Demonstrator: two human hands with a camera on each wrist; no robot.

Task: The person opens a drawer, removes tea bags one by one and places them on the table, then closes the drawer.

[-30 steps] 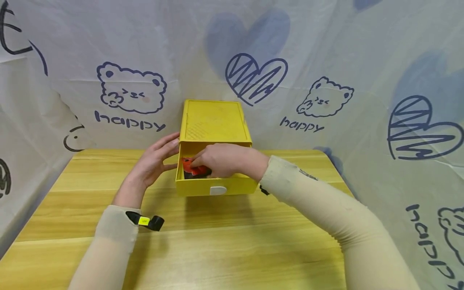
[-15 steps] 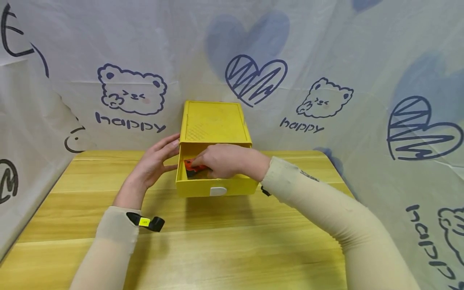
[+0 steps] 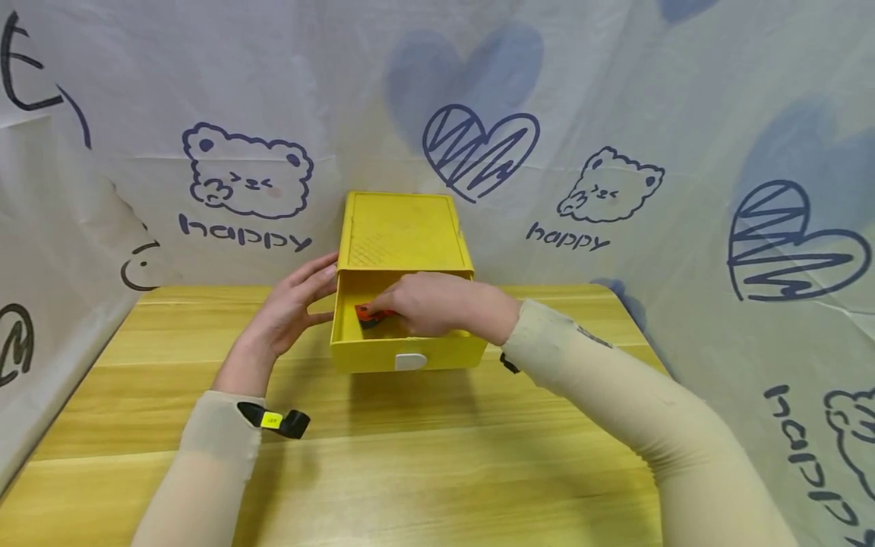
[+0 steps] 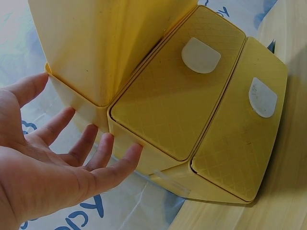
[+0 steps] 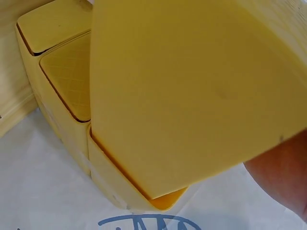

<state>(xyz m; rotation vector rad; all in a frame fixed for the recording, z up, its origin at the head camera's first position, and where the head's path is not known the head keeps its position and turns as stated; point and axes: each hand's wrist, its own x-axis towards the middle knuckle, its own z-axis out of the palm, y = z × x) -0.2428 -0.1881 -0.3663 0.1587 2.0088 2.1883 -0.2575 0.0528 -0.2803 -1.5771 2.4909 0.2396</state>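
A yellow drawer cabinet stands at the back of the table, its top drawer pulled out. Inside that drawer my right hand pinches a red and black item, mostly hidden under the fingers. My left hand rests with spread, relaxed fingertips on the cabinet's left side; in the left wrist view the hand touches the side wall beside the open drawer. The right wrist view shows the drawer's outer side, with part of my right hand behind its edge.
Two closed lower drawers with white pulls sit below the open one. The wooden table extends in front of the cabinet. Behind it hangs a pale cloth printed with hearts and bears.
The red and black item has shifted right and turned inside the drawer, and less of it shows. My right wrist and forearm have moved slightly right; my left hand keeps its place.
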